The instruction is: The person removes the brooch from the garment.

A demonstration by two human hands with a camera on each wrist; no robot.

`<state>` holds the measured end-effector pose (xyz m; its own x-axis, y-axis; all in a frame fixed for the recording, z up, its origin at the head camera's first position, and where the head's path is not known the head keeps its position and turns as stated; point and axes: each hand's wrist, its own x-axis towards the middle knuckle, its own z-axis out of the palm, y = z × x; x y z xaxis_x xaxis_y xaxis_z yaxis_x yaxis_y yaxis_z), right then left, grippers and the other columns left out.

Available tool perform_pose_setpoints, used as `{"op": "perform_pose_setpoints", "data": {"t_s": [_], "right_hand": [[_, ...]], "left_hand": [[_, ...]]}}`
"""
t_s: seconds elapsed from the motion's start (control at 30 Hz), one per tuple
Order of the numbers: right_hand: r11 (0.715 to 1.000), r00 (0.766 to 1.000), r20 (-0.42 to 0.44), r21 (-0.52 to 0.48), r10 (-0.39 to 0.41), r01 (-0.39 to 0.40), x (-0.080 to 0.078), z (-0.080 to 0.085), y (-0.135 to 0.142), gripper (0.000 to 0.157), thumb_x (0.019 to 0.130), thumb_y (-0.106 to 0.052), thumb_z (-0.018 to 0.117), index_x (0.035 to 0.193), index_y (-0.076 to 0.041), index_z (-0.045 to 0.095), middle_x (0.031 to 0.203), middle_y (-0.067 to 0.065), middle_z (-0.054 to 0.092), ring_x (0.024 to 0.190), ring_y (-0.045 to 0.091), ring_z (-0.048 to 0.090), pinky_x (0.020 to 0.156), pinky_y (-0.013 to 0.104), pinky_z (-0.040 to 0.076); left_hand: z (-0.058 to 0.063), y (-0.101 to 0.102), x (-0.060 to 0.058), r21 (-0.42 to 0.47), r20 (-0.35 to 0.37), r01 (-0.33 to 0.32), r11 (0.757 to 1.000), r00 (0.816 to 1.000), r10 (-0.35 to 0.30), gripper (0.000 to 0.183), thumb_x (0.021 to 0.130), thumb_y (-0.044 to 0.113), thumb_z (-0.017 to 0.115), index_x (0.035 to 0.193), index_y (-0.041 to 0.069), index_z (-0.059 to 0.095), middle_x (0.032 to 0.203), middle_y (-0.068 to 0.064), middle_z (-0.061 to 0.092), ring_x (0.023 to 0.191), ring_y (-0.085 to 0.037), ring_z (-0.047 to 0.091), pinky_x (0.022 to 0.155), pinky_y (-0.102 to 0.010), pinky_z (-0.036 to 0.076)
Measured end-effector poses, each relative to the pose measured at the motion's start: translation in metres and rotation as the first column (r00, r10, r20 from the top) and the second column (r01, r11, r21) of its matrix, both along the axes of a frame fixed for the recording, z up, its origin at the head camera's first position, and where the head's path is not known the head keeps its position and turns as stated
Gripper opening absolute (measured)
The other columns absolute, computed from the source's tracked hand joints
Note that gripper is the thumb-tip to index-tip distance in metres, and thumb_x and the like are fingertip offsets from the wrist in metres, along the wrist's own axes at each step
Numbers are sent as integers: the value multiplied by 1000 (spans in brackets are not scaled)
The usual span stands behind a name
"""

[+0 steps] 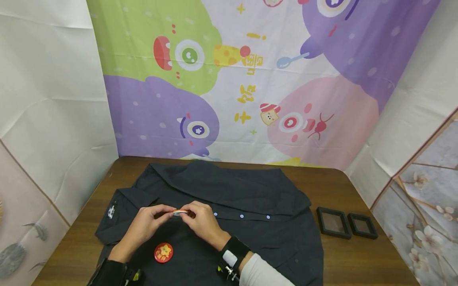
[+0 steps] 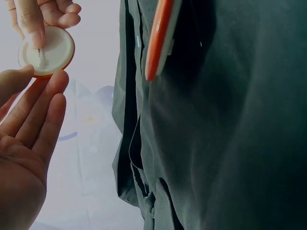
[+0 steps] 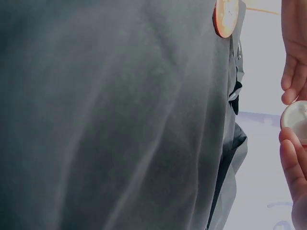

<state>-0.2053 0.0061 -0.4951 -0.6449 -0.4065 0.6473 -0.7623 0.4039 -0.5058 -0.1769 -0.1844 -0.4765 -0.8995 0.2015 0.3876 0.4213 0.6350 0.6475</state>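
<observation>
Both hands meet above a dark shirt (image 1: 257, 242) spread on the table. My left hand (image 1: 144, 224) pinches one side of a round pin badge (image 1: 180, 213) between thumb and fingers. The fingers of my right hand (image 1: 204, 222) grip its other side. In the left wrist view the badge's white back (image 2: 60, 45) faces the camera, a thin pin across it, with a right-hand fingertip (image 2: 36, 38) on the pin. A second badge (image 1: 163, 253), red with a yellow star figure, lies face up on the shirt below the hands.
Two black square frames (image 1: 334, 223) (image 1: 362, 225) lie on the wooden table (image 1: 361, 262) right of the shirt. Small white buttons (image 1: 241, 216) run along the shirt's placket. A cartoon-printed cloth (image 1: 243, 87) hangs behind the table.
</observation>
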Motion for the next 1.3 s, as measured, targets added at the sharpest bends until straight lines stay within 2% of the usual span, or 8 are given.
{"op": "perform_pose_setpoints", "data": {"t_s": [0.5,0.8,1.07,1.3], "right_hand": [[1000,1000,19,12,23,-23,-1,2,2,5,81,-10,70,86,-10,70,74,0,64,63,6,55,56,8,44],[996,996,63,52,68,-71,-1,2,5,10,85,-14,67,93,-9,70,82,2,66,68,6,57,60,10,48],[994,992,93,64,84,-90,0,1,5,16,84,-20,68,96,-9,70,89,2,65,74,3,59,64,9,51],[994,994,81,79,69,-76,-1,1,4,19,84,-27,68,97,-12,70,97,1,65,82,4,59,68,16,54]], "left_hand": [[-2,2,1,12,-21,-19,1000,1000,20,14,80,10,71,93,14,73,87,-5,73,73,-12,66,60,-29,57],[-3,2,1,8,-63,-26,1000,998,27,15,78,7,72,91,13,73,85,-5,73,72,-11,66,59,-30,57],[-3,2,0,-1,-69,-20,1000,997,20,16,77,7,73,92,13,73,87,-3,73,76,-13,66,62,-33,58],[-4,2,0,3,-94,-5,1000,996,6,18,76,5,74,92,11,73,90,-4,73,80,-13,65,65,-36,58]]}}
